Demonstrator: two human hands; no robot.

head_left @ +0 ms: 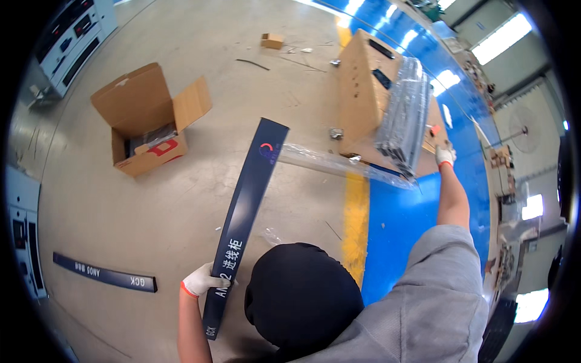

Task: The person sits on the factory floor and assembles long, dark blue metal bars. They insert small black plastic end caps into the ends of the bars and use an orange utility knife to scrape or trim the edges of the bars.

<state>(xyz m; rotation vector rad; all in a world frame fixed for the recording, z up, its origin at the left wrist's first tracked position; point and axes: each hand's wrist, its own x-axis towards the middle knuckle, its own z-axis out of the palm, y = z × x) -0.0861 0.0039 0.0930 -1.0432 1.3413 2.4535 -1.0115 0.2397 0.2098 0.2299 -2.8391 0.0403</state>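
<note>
My left hand (206, 280), in a white glove with an orange cuff, grips a long dark blue panel (245, 187) near its lower end, thumb across its face. The panel slants up and away, with pale lettering low down and a coloured emblem near its far end. My right arm stretches to the far right. Its gloved right hand (446, 155) is at the edge of a large cardboard box (357, 91), beside a bundle of plastic-wrapped dark panels (403, 115) lying on top. Its fingers are too small to read. A small orange-red item (434, 129) lies near it.
A second dark panel (106, 273) lies on the floor at left. An open carton (145, 145) stands beyond it. Clear plastic wrap (339, 163) stretches toward the big box. A small carton (272, 40) sits farther off. Pale cabinets (75, 42) line the left. A yellow stripe (356, 224) borders blue floor.
</note>
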